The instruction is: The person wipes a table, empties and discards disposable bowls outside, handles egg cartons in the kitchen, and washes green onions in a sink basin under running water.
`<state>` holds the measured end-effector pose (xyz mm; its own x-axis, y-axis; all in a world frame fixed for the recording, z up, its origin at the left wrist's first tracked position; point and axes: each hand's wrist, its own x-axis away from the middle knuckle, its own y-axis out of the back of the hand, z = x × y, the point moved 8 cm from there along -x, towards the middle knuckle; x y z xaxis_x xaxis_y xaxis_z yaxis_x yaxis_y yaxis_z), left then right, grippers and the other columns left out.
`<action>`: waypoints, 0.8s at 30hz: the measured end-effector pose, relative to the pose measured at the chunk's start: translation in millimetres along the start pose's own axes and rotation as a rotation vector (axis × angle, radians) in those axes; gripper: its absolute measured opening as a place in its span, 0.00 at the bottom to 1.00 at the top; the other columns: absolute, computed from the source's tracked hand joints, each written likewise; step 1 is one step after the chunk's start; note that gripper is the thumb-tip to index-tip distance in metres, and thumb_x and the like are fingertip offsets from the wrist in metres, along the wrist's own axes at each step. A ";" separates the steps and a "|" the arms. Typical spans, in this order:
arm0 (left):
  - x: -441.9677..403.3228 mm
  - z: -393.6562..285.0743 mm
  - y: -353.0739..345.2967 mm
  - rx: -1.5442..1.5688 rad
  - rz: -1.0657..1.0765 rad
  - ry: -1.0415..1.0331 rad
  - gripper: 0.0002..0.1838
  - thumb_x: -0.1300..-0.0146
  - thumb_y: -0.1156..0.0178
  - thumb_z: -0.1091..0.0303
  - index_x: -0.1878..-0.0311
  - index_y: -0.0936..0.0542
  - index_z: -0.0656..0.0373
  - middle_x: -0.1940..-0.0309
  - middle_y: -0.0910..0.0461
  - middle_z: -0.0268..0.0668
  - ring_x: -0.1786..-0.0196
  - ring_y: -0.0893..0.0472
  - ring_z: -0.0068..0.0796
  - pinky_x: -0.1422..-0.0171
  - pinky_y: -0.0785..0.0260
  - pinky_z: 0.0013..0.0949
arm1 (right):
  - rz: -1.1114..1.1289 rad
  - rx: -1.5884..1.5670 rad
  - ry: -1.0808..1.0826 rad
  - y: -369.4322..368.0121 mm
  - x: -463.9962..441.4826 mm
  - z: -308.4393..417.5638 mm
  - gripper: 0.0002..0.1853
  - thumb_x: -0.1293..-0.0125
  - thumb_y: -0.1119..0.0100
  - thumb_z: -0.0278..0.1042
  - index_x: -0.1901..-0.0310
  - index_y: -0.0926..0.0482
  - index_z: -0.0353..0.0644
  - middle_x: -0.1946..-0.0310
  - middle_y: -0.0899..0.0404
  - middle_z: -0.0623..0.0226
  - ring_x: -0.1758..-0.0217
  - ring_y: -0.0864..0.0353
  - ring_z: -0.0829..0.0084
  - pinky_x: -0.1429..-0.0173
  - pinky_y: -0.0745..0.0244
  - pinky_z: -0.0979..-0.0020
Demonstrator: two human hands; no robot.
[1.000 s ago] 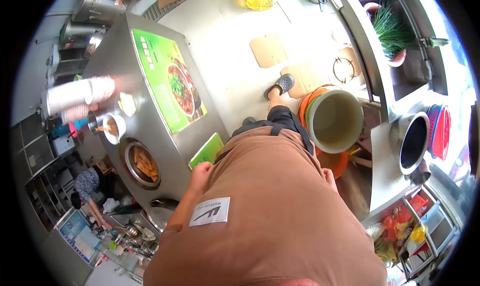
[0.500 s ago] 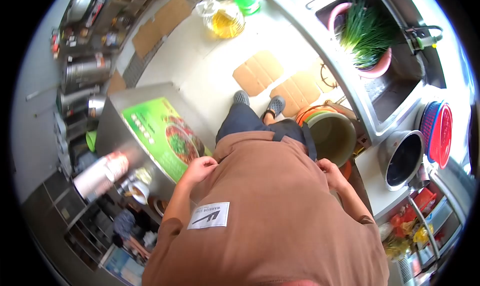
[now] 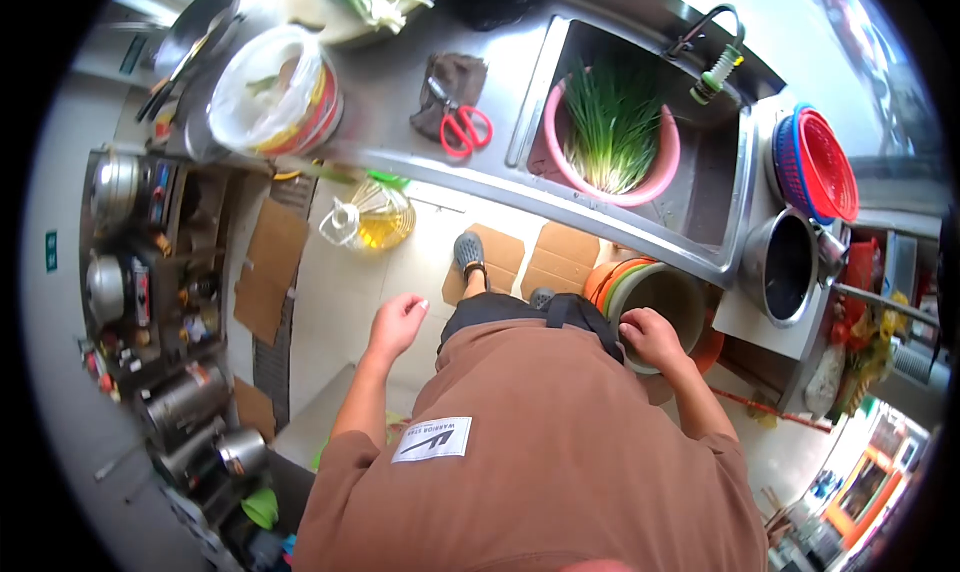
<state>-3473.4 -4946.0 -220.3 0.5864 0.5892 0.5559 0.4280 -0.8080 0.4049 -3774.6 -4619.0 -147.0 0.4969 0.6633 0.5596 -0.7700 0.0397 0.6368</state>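
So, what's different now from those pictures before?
The person turned right, so the sink, off to the right before, is now more in front. The left hand moved forward, away from the shirt. No new thing was picked up that I can see. The green onions stayed in their pink basin in the sink.

We wear a loose brown T-shirt (image 3: pixel 560 452) with wide sleeves (image 3: pixel 722 477) ending near the elbows. On its front sits a white rectangular patch (image 3: pixel 432 439) with a black slanting logo and small lettering. Below the shirt come black shorts (image 3: pixel 508 308) with a dark strap (image 3: pixel 556 312), then dark grey clogs (image 3: pixel 468 250). Our left hand (image 3: pixel 400 322) and right hand (image 3: pixel 652 336) are bare.
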 end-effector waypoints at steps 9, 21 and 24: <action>-126.7 -145.2 48.3 -0.082 -0.042 -0.361 0.12 0.39 0.40 0.65 0.57 0.19 0.63 0.62 0.19 0.45 0.58 0.18 0.40 0.53 0.27 0.37 | -0.170 -0.096 -0.035 8.3 -19.7 44.8 0.10 0.39 0.40 0.31 0.58 0.20 0.36 0.63 0.22 0.56 0.58 0.21 0.59 0.52 0.26 0.64; -120.3 -169.0 -42.4 -0.333 0.107 -0.321 0.11 0.37 0.40 0.68 0.56 0.20 0.65 0.63 0.19 0.41 0.61 0.21 0.29 0.55 0.28 0.31 | -0.485 -0.641 -0.047 112.8 -206.1 -124.8 0.14 0.36 0.41 0.34 0.52 0.22 0.36 0.68 0.20 0.66 0.65 0.21 0.73 0.57 0.25 0.69; -102.5 -190.9 -62.5 -0.360 0.093 -0.310 0.11 0.37 0.40 0.68 0.56 0.20 0.65 0.64 0.20 0.41 0.63 0.21 0.29 0.57 0.29 0.30 | -0.874 -0.242 0.124 213.4 -257.5 -137.6 0.17 0.38 0.42 0.33 0.48 0.23 0.38 0.54 0.22 0.53 0.52 0.20 0.58 0.48 0.26 0.64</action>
<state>-3691.6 -4955.9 -164.0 0.8117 0.4427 0.3810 0.1311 -0.7738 0.6197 -4121.9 -4678.5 -228.1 0.9065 0.3984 -0.1397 -0.2097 0.7120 0.6702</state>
